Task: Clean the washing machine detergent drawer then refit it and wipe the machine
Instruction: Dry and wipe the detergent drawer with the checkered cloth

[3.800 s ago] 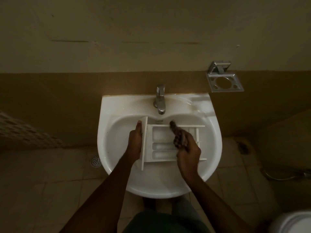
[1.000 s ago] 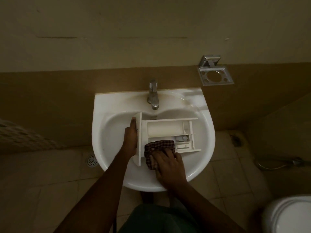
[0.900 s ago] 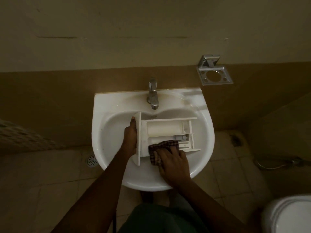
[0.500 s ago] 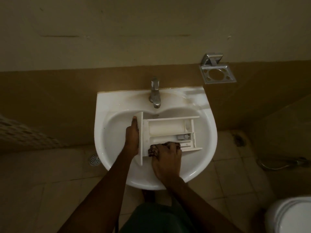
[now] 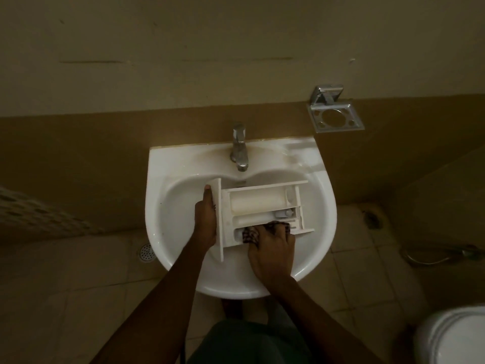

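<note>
- In the bowl of a white ceramic wall-hung basin lies a white plastic detergent drawer, open side up. Its flat front panel stands on edge at the left and its far end points right.
- The drawer lies just in front of the chrome tap, which is fixed at the back of the basin; the two do not touch.
- The left hand grips the front panel from its left side. The thumb stretches up along the panel's edge; how the other fingers lie cannot be made out.
- The right hand has its fingers curled over a dark checked cloth and presses it down into the compartment nearest the person.
- The cloth bunches out at the left of the knuckles, and a little shows past the fingertips at the right.
- The large far compartment and the narrow middle one are uncovered, with small fittings at their right ends.
- A chrome wall holder with a round hole is mounted to the right of the basin and above it.
- On the tiled floor a round metal drain sits left of the basin and a hose with a spray head lies to the right.
- A white toilet shows in the bottom right corner.
</note>
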